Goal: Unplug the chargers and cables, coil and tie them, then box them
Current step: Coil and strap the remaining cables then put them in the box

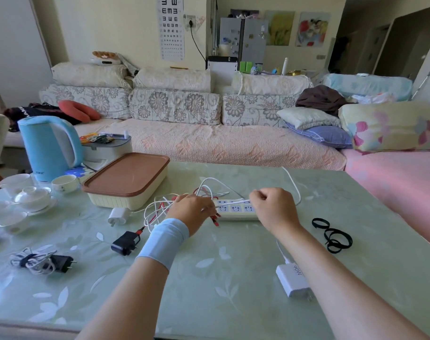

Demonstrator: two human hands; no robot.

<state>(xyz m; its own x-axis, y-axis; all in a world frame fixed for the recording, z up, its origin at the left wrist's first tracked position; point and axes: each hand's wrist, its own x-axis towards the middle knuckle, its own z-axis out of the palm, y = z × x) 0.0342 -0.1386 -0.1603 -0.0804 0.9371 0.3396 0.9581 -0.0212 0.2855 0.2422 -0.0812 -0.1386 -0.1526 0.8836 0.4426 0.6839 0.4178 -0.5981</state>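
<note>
1. Done, I reckon: one tied bundle point(35, 262) sits at the left of the table point(233, 315), and the power strip point(236, 209) looks empty, so unplugging seems finished.
2. Right now my left hand point(191, 212) grips the cable loops point(205, 188), and my right hand point(272, 207), fisted, pinches the white cable point(233, 201) taut over the strip.
3. Left to do: the black charger point(125, 242) and white charger point(293, 280) lie loose, the ties point(331, 236) are unused, and the box point(128, 180) has its lid on.

Table point(233, 278): box point(127, 180), kettle point(47, 148), tea set point(32, 197) far left; power strip point(236, 209), loose cables point(157, 207) centre; ties point(331, 235) right; white charger point(292, 280) near right; black charger point(125, 242), tied bundle point(37, 262) near left.
</note>
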